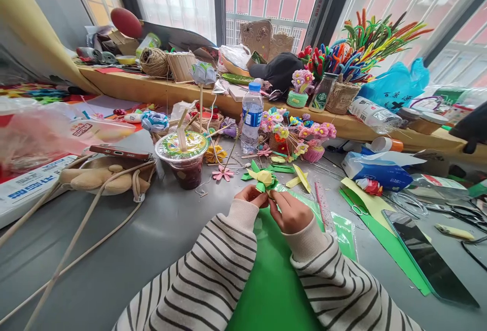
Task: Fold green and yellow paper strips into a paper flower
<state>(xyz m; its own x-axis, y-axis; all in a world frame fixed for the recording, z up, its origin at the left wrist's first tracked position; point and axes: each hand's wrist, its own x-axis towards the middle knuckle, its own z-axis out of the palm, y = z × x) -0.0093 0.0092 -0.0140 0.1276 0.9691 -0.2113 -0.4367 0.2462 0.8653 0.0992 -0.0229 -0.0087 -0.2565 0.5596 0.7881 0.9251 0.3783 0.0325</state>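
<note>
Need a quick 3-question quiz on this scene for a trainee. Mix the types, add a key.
1. True or false: the left hand and the right hand are both at the same green-and-yellow paper piece.

2. What colour is the cap on the upright water bottle?
A) red
B) blue
C) white

3. Fill in: as seen in the picture, the lidded cup stands to the ____ of that bottle.

Key: 1. True; 2. B; 3. left
</note>
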